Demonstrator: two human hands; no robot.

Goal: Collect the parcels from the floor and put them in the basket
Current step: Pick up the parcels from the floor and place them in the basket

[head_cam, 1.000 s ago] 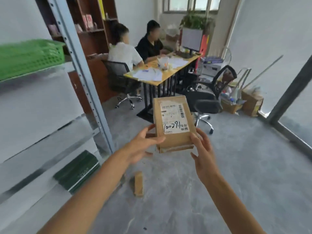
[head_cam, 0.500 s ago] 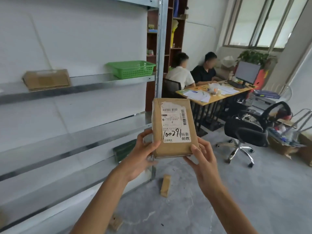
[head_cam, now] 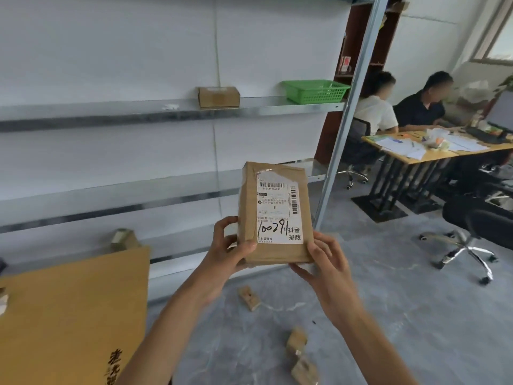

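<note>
Now the view swings onto the shelf (head_cam: 111,112) — the green basket (head_cam: 316,91) sits ahead on it, its inside hidden. The labelled parcel (head_cam: 274,212) stays upright, left hand (head_cam: 230,248) and right hand (head_cam: 324,262) each gripping a lower corner, so delivery looks near. On the floor (head_cam: 388,315) small parcels (head_cam: 249,298) remain.

**Both hands raised, holding one parcel**

The bare left forearm (head_cam: 177,318) and right forearm (head_cam: 369,345) rise from the bottom edge and lean toward each other. The left hand (head_cam: 229,252) grips the parcel (head_cam: 273,207) at its lower left corner, thumb across the front, fingers curled behind. The right hand (head_cam: 326,263) pinches the lower right corner, thumb at the front.
</note>
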